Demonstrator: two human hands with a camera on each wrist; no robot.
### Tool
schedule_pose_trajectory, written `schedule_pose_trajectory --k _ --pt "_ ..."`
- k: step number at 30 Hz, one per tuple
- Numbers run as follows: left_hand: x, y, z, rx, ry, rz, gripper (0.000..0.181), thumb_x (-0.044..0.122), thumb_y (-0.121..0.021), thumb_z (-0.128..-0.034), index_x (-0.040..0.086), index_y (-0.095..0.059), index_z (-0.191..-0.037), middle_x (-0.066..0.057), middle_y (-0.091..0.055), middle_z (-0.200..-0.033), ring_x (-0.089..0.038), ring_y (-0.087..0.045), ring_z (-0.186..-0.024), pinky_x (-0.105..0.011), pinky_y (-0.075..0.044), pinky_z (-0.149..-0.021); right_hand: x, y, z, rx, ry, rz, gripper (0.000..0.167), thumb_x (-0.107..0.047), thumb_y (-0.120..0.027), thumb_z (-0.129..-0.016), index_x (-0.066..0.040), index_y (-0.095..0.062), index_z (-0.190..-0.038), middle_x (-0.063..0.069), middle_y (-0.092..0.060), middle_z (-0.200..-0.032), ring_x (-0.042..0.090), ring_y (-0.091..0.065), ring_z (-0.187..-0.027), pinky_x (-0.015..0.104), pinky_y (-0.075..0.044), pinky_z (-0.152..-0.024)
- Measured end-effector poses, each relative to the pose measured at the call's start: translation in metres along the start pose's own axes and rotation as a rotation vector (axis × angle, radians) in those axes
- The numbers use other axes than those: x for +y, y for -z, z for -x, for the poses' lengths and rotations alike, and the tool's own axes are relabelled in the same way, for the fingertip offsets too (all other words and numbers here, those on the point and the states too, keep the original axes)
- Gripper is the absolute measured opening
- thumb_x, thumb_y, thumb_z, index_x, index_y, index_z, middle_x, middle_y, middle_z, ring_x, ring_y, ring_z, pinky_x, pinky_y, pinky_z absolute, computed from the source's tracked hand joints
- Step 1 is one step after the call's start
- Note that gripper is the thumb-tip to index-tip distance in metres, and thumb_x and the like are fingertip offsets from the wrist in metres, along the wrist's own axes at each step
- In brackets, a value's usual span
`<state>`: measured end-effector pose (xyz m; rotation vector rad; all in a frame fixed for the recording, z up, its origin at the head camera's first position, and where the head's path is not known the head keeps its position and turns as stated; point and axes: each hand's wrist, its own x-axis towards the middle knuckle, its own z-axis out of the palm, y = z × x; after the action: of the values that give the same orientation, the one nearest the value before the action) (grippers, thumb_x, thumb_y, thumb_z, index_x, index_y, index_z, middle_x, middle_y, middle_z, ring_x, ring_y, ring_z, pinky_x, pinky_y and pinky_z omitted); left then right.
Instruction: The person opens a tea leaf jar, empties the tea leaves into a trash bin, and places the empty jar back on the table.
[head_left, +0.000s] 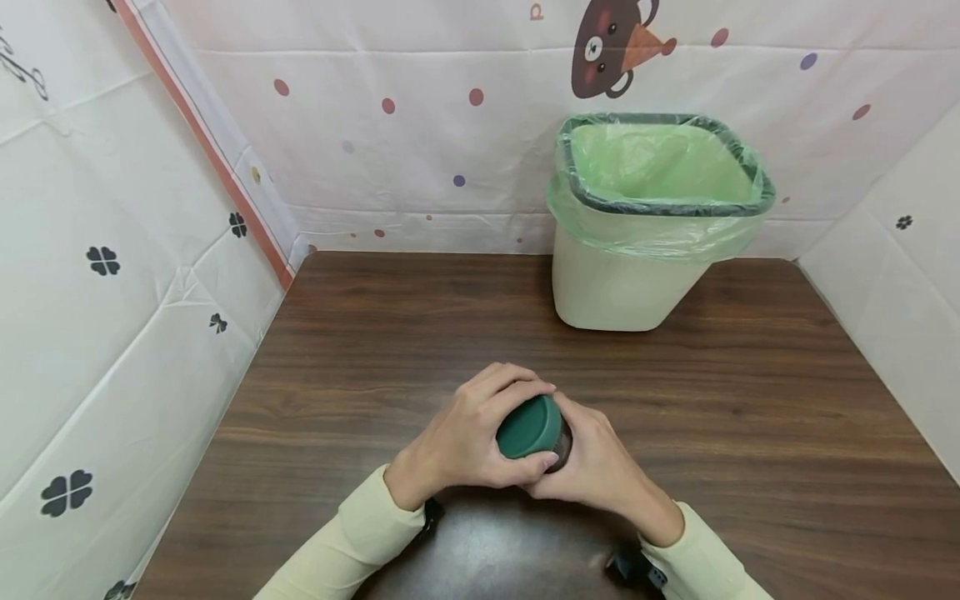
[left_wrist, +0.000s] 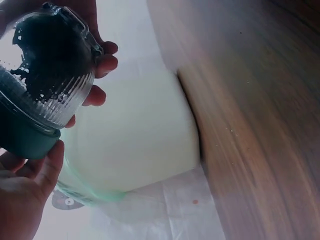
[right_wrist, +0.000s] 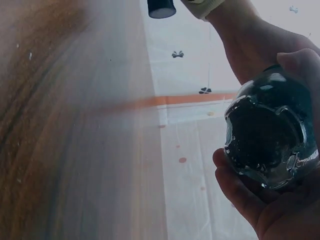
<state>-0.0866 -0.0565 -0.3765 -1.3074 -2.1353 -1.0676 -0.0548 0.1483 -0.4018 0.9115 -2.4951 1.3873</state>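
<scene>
Both hands hold a ribbed clear glass jar (left_wrist: 55, 75) with dark contents above the table, tilted. Its green lid (head_left: 528, 427) faces up toward the head camera. My left hand (head_left: 480, 425) grips the lid, with thumb and fingers curled around its rim. Around the glass body curls my right hand (head_left: 600, 458), mostly below and to the right of the lid. The right wrist view shows the jar's glass base (right_wrist: 265, 140), with right-hand fingers beside it. In the head view, the lid and hands hide most of the glass.
A pale bin (head_left: 615, 283) with a green plastic liner (head_left: 660, 158) stands at the back right of the brown wooden table (head_left: 360, 350). Patterned white sheets (head_left: 337, 150) hang behind and at both sides. A dark wrist device (head_left: 630, 567) sits by the right sleeve.
</scene>
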Motion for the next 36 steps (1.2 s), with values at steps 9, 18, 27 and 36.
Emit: schedule_pose_trajectory --k 9,18,27,36 --pt "0.008 0.0 -0.006 -0.018 -0.051 0.176 0.049 0.041 -0.065 -0.0899 0.006 -0.066 -0.123 -0.006 -0.061 -0.124 -0.016 -0.057 -0.116 -0.026 -0.047 -0.097 -0.003 0.003 0.0 -0.042 0.013 -0.126 0.062 -0.01 -0.088 -0.064 -0.017 -0.06 -0.12 -0.005 -0.067 -0.1 0.012 -0.064 -0.082 0.032 -0.055 -0.071" --pt "0.016 0.002 -0.013 -0.066 -0.144 0.255 0.037 0.034 -0.064 -0.0895 0.009 -0.069 -0.116 -0.005 -0.063 -0.123 -0.012 -0.058 -0.116 -0.026 -0.047 -0.098 -0.004 0.008 0.0 -0.191 -0.048 -0.333 0.059 -0.008 -0.084 -0.069 -0.018 -0.057 -0.12 0.0 -0.064 -0.104 0.018 -0.063 -0.085 0.034 -0.054 -0.073" --pt "0.019 -0.005 -0.012 0.016 -0.143 0.165 0.026 0.029 -0.061 -0.0863 0.012 -0.07 -0.104 -0.002 -0.067 -0.11 -0.011 -0.062 -0.103 -0.024 -0.048 -0.092 -0.007 0.007 0.0 -0.202 -0.079 -0.38 0.055 -0.006 -0.082 -0.07 -0.016 -0.057 -0.118 0.001 -0.064 -0.102 0.018 -0.064 -0.082 0.035 -0.057 -0.069" --pt "0.018 -0.011 -0.007 0.074 -0.038 0.088 0.022 0.029 -0.06 -0.0882 0.013 -0.071 -0.1 0.0 -0.066 -0.106 -0.01 -0.062 -0.099 -0.025 -0.049 -0.088 -0.011 -0.003 0.001 -0.087 -0.14 -0.226 0.07 -0.007 -0.086 -0.064 -0.02 -0.056 -0.125 -0.004 -0.065 -0.106 0.014 -0.064 -0.085 0.033 -0.057 -0.071"
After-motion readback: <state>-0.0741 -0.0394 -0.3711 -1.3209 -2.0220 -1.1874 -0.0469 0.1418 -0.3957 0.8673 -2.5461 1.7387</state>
